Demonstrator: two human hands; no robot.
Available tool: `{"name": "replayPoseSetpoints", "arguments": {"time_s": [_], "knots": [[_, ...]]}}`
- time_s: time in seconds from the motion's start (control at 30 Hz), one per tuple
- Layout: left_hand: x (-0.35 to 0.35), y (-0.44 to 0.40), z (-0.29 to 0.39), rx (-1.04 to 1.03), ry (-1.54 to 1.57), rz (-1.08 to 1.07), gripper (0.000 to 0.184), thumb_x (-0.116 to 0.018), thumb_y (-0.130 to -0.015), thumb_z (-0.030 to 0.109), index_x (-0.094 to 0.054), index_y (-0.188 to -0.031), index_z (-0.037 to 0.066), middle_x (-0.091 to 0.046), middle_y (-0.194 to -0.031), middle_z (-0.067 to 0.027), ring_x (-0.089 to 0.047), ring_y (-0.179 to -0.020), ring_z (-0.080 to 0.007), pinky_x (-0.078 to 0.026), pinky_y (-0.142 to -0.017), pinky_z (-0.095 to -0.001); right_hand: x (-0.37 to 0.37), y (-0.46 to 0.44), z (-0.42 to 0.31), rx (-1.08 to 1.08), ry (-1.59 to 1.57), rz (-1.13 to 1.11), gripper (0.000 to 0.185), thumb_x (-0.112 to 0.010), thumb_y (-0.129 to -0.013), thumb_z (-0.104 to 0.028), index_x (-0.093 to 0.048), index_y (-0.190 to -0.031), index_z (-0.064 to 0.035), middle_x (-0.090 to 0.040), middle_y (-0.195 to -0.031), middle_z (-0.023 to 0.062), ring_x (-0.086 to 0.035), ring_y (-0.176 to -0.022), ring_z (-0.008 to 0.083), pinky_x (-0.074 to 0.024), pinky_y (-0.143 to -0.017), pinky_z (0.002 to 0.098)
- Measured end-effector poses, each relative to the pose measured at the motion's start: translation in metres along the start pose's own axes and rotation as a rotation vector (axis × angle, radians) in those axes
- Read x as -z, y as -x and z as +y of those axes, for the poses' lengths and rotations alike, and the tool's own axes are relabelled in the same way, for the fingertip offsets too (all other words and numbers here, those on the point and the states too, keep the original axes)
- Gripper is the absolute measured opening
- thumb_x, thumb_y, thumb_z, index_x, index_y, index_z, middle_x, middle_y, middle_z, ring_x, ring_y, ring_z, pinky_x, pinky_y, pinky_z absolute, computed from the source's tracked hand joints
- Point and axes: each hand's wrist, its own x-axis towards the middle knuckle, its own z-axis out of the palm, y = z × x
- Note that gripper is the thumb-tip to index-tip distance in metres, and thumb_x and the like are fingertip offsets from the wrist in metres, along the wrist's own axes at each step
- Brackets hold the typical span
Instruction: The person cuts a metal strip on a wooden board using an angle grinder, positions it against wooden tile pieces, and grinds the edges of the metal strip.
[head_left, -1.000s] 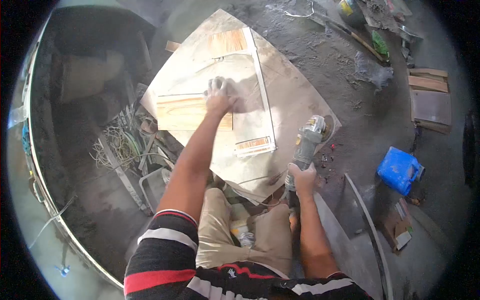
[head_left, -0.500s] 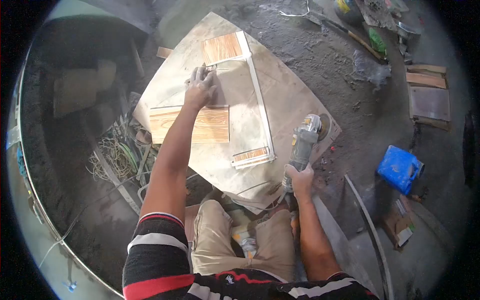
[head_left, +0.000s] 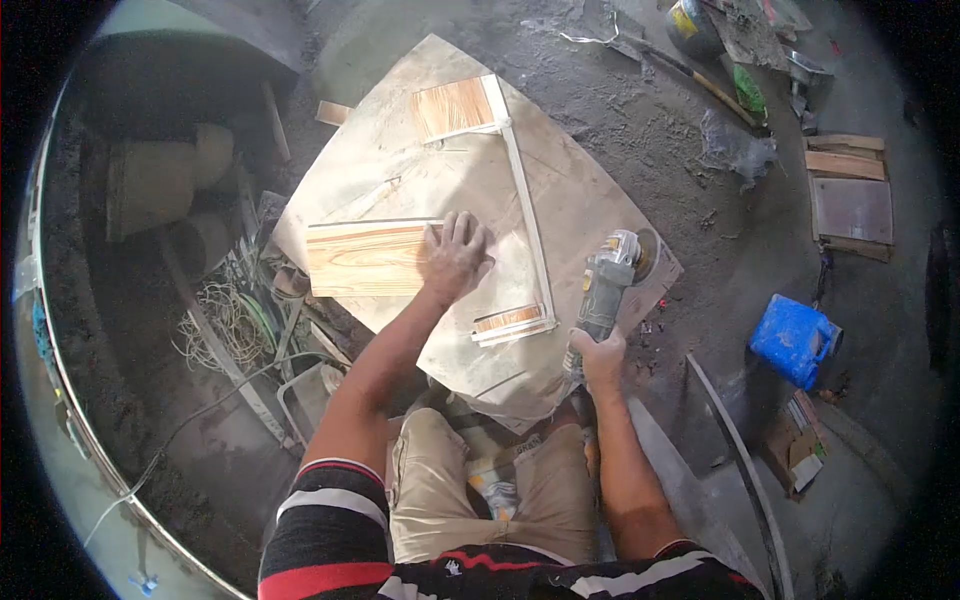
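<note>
My left hand (head_left: 457, 257) lies over the right end of a rectangular wood-grain tile (head_left: 365, 265), its fingers stretched forward and hiding that end. My right hand (head_left: 598, 358) is wrapped round the body of a grey angle grinder (head_left: 604, 292), whose disc (head_left: 647, 256) points away from me at the right corner of a large pale board (head_left: 590, 190). On this board also lie a smaller wood-grain piece (head_left: 452, 108) at the far side, a long narrow white strip (head_left: 528, 208), and a short wood-grain offcut (head_left: 508, 320) near the strip's lower end.
Tangled wire (head_left: 225, 325) and scrap lie left of the board. To the right stand a blue jerrycan (head_left: 795, 340) and a torn cardboard box (head_left: 796, 445). A stack of tile pieces (head_left: 850, 208) sits farther off. A long curved strip (head_left: 735, 450) lies beside my right arm. Dust covers the ground.
My left hand has moved back towards me and to the right, from the board's upper middle onto the tile's right end. My right hand still holds the grinder in the same place.
</note>
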Motion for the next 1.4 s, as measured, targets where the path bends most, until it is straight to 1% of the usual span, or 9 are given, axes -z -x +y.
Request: {"name": "replayPoseSetpoints", "arguments": {"time_s": [0.4, 0.43, 0.6, 0.7, 0.8, 1.1, 1.17, 1.27, 1.4], "knots": [[0.009, 0.022, -0.031, 0.223, 0.037, -0.021, 0.044, -0.072, -0.087, 0.025, -0.062, -0.128, 0.011, -0.051, -0.14, -0.0134, -0.037, -0.146, -0.0354, -0.024, -0.113, -0.0761, 0.006, 0.021, -0.038, -0.135, 0.057, -0.039, 0.057, -0.083, -0.075, -0.014, -0.06, -0.122, 0.0075, -0.069, -0.1, 0.012, -0.067, -0.087, 0.0239, -0.0552, -0.083, 0.0366], [0.014, 0.016, -0.021, 0.245, 0.027, 0.112, 0.034, -0.07, -0.089, 0.022, -0.062, -0.119, 0.009, -0.055, -0.131, -0.0162, -0.048, -0.134, -0.0382, -0.041, -0.106, -0.0623, 0.005, 0.021, -0.035, -0.102, -0.007, -0.025, 0.046, -0.082, -0.076, -0.012, -0.063, -0.115, 0.0043, -0.07, -0.094, 0.0088, -0.067, -0.08, 0.0203, -0.0551, -0.077, 0.0351], [0.009, -0.065, 0.066, 0.518, 0.398, -0.11, 0.035, -0.068, -0.092, 0.04, -0.074, -0.103, 0.008, -0.07, -0.11, -0.0166, -0.068, -0.103, -0.0373, -0.056, -0.088, -0.0462, 0.009, 0.017, -0.012, 0.012, -0.014, 0.012, 0.032, -0.079, -0.079, -0.007, -0.066, -0.108, 0.0001, -0.07, -0.086, 0.0054, -0.066, -0.071, 0.0163, -0.0552, -0.068, 0.0328], [-0.037, -0.104, 0.091, 0.556, 0.384, -0.027, 0.041, -0.066, -0.093, 0.045, -0.074, -0.103, 0.006, -0.071, -0.106, -0.0195, -0.069, -0.102, -0.0375, -0.056, -0.088, -0.0472, 0.015, 0.014, -0.004, -0.106, -0.119, -0.004, 0.029, -0.078, -0.081, -0.005, -0.065, -0.107, -0.0004, -0.069, -0.085, 0.0051, -0.066, -0.067, 0.0157, -0.0551, -0.064, 0.0324], [-0.074, -0.117, 0.095, 0.683, 0.274, -0.093, 0.039, -0.066, -0.093, 0.041, -0.074, -0.1, 0.004, -0.073, -0.101, -0.0203, -0.071, -0.099, -0.0379, -0.056, -0.088, -0.0475, 0.025, 0.009, 0.009, -0.089, -0.09, 0.01, 0.061, -0.083, -0.075, -0.014, -0.057, -0.126, 0.0088, -0.069, -0.108, 0.0132, -0.069, -0.088, 0.0204, -0.0563, -0.081, 0.0356], [-0.03, -0.127, 0.106, 0.779, 0.515, -0.157, 0.033, -0.057, -0.089, 0.024, -0.069, -0.108, -0.001, -0.07, -0.109, -0.0264, -0.067, -0.105, -0.0424, -0.053, -0.096, -0.0501, 0.044, 0.013, -0.005, -0.239, -0.182, 0.056, 0.053, -0.083, -0.075, -0.009, -0.061, -0.12, 0.0058, -0.071, -0.095, 0.0078, -0.068, -0.078, 0.0193, -0.0566, -0.074, 0.0342], [-0.025, -0.123, 0.106, 0.699, 0.471, -0.095, 0.035, -0.059, -0.088, 0.023, -0.063, -0.112, -0.002, -0.067, -0.109, -0.0272, -0.065, -0.107, -0.0441, -0.052, -0.095, -0.0525, 0.047, 0.012, 0.007, -0.137, -0.183, 0.057, 0.031, -0.079, -0.081, -0.003, -0.062, -0.107, -0.0013, -0.068, -0.082, 0.0052, -0.067, -0.063, 0.0152, -0.0547, -0.057, 0.0319], [-0.001, -0.119, 0.116, 0.848, 0.465, 0.079, 0.036, -0.061, -0.087, 0.022, -0.058, -0.114, -0.001, -0.065, -0.106, -0.0261, -0.065, -0.105, -0.0444, -0.051, -0.093, -0.0539, 0.053, 0.015, 0.004, -0.26, -0.177, 0.027, 0.049, -0.084, -0.076, -0.009, -0.062, -0.118, 0.004, -0.07, -0.096, 0.0078, -0.068, -0.079, 0.0185, -0.0561, -0.073, 0.034], [0.027, -0.109, 0.115, 0.843, 0.47, 0.134, 0.034, -0.063, -0.087, 0.021, -0.055, -0.112, -0.001, -0.065, -0.104, -0.0262, -0.065, -0.103, -0.0456, -0.05, -0.09, -0.0555, 0.052, 0.019, 0.0, -0.258, -0.195, 0.006, 0.049, -0.084, -0.076, -0.009, -0.062, -0.117, 0.0037, -0.07, -0.097, 0.0083, -0.068, -0.08, 0.0185, -0.0559, -0.074, 0.0337]]}}
